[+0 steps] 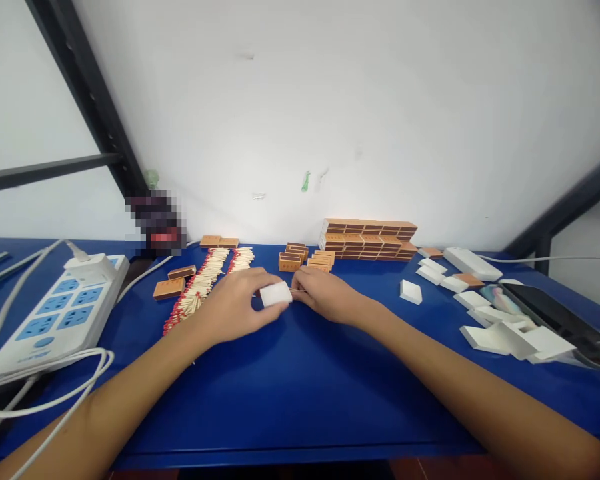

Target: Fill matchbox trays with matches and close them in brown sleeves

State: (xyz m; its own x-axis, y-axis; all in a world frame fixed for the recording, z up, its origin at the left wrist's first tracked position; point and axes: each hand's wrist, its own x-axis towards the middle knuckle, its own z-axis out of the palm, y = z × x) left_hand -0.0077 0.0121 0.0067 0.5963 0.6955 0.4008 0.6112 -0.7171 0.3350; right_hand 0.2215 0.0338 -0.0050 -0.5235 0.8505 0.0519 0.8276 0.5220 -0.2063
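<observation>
White tray [275, 294] is pinched by the left hand [239, 301]; beside it the right hand [324, 292] pinches thin sticks [298, 291], which a loosened grip might drop.

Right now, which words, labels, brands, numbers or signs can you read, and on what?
None is legible.
Stacked orange cardboard matchboxes: printing too small to read.
White plastic power strip: near-end marking too blurred to read.
Small white box in the left hand: no lettering visible.
</observation>
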